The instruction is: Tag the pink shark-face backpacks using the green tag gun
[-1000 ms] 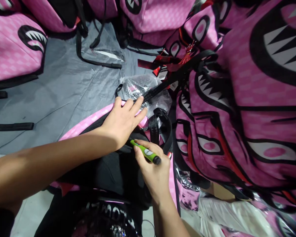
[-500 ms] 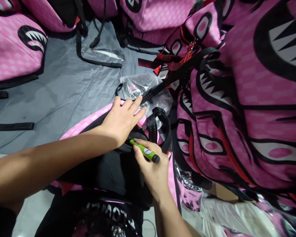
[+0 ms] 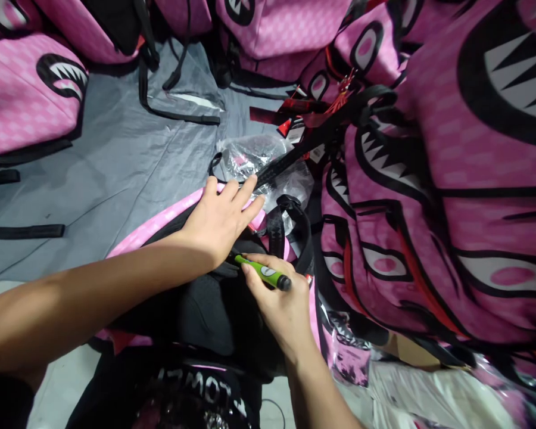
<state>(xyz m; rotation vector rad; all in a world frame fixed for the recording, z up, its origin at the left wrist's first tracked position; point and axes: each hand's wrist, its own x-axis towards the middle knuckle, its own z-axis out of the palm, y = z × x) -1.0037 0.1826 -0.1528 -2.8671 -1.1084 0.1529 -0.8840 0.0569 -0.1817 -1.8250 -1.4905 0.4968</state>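
Note:
A pink checkered backpack (image 3: 201,319) lies in front of me with its black back panel up. My left hand (image 3: 223,217) rests on its upper part, fingers spread and stretched toward the far edge. In my right hand (image 3: 282,298) is a green marker (image 3: 265,273) with a dark end, held like a pen. Its tip points at the black panel just beside my left wrist; whether the tip touches is hidden. Black straps loop from the backpack's top, and a long black strap (image 3: 290,158) runs to the upper right.
Pink shark-face backpacks (image 3: 388,238) are stacked along the right, and more pink bags (image 3: 31,95) line the far left and back. A clear plastic bag (image 3: 254,152) and red tags (image 3: 290,113) lie beyond my left hand. Grey sheeting (image 3: 111,137) covers the table.
My right hand and the marker have shifted very slightly right and down. My left hand stays spread on the backpack.

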